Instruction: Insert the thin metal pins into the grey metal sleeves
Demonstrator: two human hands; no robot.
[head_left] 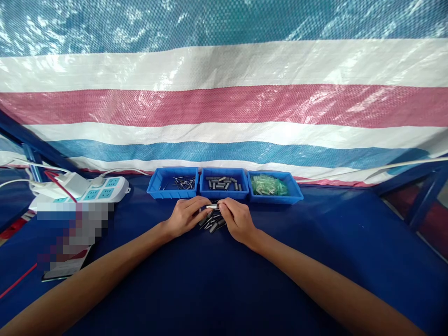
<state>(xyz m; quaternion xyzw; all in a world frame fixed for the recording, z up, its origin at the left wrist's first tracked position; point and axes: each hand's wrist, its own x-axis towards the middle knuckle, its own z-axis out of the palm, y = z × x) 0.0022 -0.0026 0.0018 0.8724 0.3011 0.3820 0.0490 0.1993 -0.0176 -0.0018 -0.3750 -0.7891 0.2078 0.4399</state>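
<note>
My left hand [185,217] and my right hand [236,219] meet just in front of the middle blue bin. Between their pinched fingertips both hold one small light-coloured cylindrical piece [211,206], lying level. Under the fingers a loose pile of small dark grey sleeves [212,223] lies on the blue table cloth. Behind stand three blue bins side by side: the left bin [158,185] has thin metal pins, the middle bin [204,188] has grey sleeves, the right bin [293,191] has pale green translucent pieces.
A white power strip [105,188] with plugs and white and red cables lies at the left. A blurred flat object [70,233] lies in front of it. A striped blue, white and red tarp [224,102] hangs close behind the bins. Blue metal frame bars stand at both sides.
</note>
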